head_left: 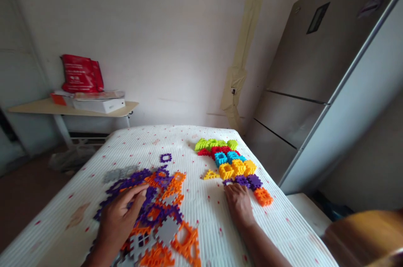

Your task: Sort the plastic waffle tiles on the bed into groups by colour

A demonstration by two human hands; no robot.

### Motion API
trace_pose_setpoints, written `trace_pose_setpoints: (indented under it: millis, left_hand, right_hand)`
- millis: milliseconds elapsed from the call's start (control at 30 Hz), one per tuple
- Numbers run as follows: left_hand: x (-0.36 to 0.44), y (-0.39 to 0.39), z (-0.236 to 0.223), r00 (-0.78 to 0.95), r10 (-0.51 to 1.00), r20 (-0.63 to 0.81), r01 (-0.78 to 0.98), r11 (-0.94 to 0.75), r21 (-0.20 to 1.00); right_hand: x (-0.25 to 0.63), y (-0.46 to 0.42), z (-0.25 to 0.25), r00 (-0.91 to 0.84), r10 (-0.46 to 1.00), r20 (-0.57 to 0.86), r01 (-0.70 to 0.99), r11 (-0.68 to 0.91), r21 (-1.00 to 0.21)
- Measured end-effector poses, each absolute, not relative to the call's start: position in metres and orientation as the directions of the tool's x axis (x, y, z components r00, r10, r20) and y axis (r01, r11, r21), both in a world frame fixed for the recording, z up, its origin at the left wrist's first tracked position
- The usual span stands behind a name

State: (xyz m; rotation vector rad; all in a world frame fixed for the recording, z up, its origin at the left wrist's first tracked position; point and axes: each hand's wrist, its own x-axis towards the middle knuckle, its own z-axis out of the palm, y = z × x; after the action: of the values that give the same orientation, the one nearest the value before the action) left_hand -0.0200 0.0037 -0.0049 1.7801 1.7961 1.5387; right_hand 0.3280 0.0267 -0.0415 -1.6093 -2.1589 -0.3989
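Note:
My left hand (121,212) is over a heap of flat interlocking plastic pieces, mostly purple (126,183), orange (189,242) and grey (167,231). Its thumb and index finger come together in a pinch; what lies between them, if anything, I cannot make out. On the right side my right hand (239,204) has its fingers curled down on a purple interlocking piece (228,181), which they partly cover. Beside it are purple assembled blocks (254,181) and an orange block (263,196). Beyond that hand stand yellow cube blocks (226,171) and a flat yellow triangle (210,174).
Blue (221,158), red (220,150) and green (210,144) blocks form rows farther back. One purple square frame (166,157) lies apart from the heap. A fridge (302,82) stands right of the table; a side desk (40,107) with a red bag (82,74) is at left.

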Motion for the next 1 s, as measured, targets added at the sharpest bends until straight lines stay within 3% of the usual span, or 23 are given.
trace_pose_setpoints:
  millis: [333,467,567,633,733,1000]
  left_hand:
    - [-0.059,0.008,-0.005,-0.514,0.766,0.386,0.572,-0.029,0.820]
    - [-0.072,0.011,-0.005,-0.614,0.726,0.309,0.431,-0.020,0.902]
    - [-0.081,0.015,-0.011,-0.696,0.679,0.234,0.272,-0.052,0.961]
    - [-0.088,0.019,-0.019,-0.734,0.649,0.203,0.216,-0.061,0.975]
    - [-0.098,0.025,-0.033,-0.761,0.623,0.179,0.173,-0.071,0.982]
    - [-0.107,0.030,-0.047,-0.793,0.596,0.127,0.111,-0.063,0.992]
  right_hand:
    - [0.329,0.025,-0.044,-0.264,0.806,0.530,0.956,0.291,0.034]
    - [0.321,0.022,-0.034,-0.312,0.740,0.597,0.937,0.345,0.062]
    - [0.295,0.030,-0.019,-0.395,0.683,0.614,0.872,0.489,0.017]
    - [0.269,0.044,-0.009,-0.439,0.685,0.582,0.820,0.570,-0.052]
    - [0.222,0.077,0.003,-0.445,0.759,0.475,0.813,0.564,-0.141]
    - [0.134,0.164,-0.007,-0.488,0.829,0.273,0.829,0.538,-0.154]
